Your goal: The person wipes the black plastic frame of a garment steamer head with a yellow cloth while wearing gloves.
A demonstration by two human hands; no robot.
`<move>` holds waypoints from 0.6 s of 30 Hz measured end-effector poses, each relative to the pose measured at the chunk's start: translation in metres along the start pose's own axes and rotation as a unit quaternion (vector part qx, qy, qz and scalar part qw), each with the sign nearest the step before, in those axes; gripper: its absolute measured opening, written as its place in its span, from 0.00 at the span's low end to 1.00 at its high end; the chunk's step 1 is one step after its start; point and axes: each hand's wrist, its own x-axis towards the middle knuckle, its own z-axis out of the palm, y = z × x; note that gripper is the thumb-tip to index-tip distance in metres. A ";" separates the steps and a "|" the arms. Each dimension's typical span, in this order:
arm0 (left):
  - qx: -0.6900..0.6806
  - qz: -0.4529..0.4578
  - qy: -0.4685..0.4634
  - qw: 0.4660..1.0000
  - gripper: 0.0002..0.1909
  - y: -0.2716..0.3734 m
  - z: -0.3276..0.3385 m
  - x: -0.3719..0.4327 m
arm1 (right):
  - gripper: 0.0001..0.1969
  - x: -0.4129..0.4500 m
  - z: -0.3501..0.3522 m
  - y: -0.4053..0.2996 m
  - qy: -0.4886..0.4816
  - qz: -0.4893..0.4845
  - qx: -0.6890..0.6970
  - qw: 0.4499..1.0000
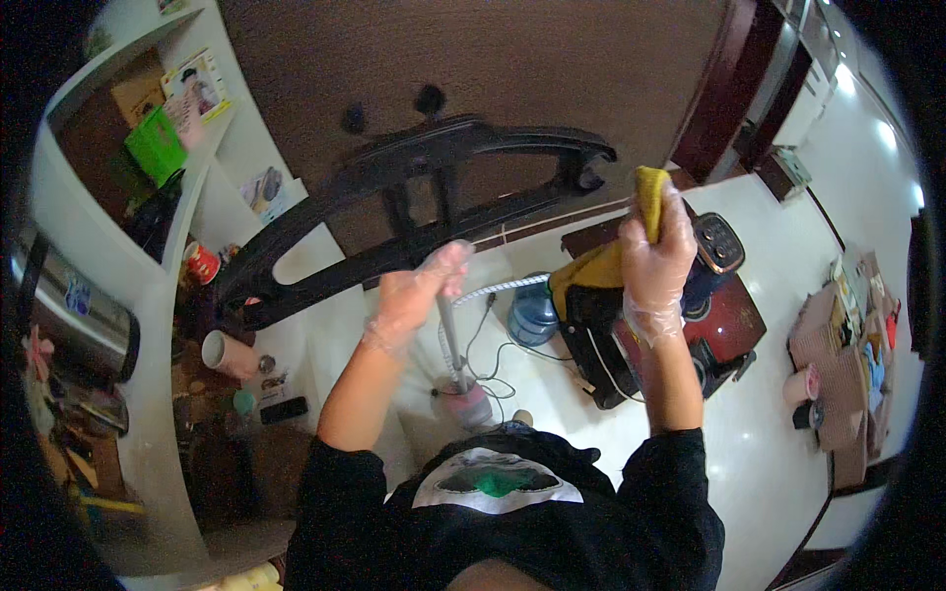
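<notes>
A clear plastic glove covers my left hand (423, 292), which is closed around the grey pole (452, 336) of what looks like a garment steamer. Atop that pole spreads a black plastic hanger frame (295, 221). The steamer's pink and grey base (471, 405) stands on the floor, with a striped hose (502, 287) curving away from it. Raised at the right, my right hand (659, 240), gloved the same way, grips a yellow cloth (599, 270) that hangs down to the left.
White shelves (273, 151) and a dark desk with a pink cup (230, 354) and a phone (284, 411) line the left. A blue water bottle (532, 314), loose cables and a dark red table (728, 325) stand ahead and right. Cardboard boxes (828, 354) lie far right.
</notes>
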 end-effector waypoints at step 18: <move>-0.114 0.131 -0.130 0.976 0.16 -0.010 -0.004 0.017 | 0.15 0.019 -0.021 -0.022 -0.211 -0.166 -0.228 0.936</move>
